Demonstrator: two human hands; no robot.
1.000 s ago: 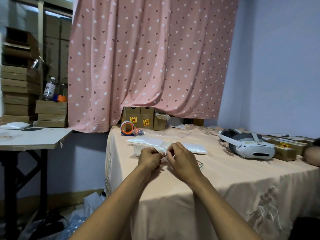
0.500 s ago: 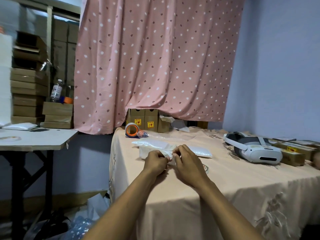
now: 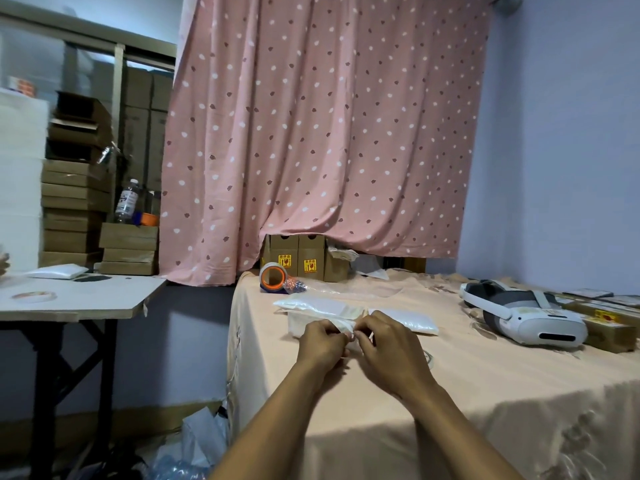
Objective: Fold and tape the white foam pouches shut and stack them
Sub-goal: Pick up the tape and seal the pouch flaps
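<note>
- Tape roll (image 3: 273, 277) with an orange core stands at the table's (image 3: 485, 375) far left corner.
- White foam pouches (image 3: 320, 306) lie just beyond the hands.
- Left hand (image 3: 320, 342) and right hand (image 3: 389, 344) meet knuckle to knuckle, fingers pinched on a pouch's (image 3: 347, 328) near edge.
- White headset (image 3: 523, 315) rests far right.

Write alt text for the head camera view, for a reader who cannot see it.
Two bare hands, left hand and right hand, pinch the edge of a white foam pouch on a peach-clothed table. Behind lie more pouches, a tape roll and a white headset.
</note>
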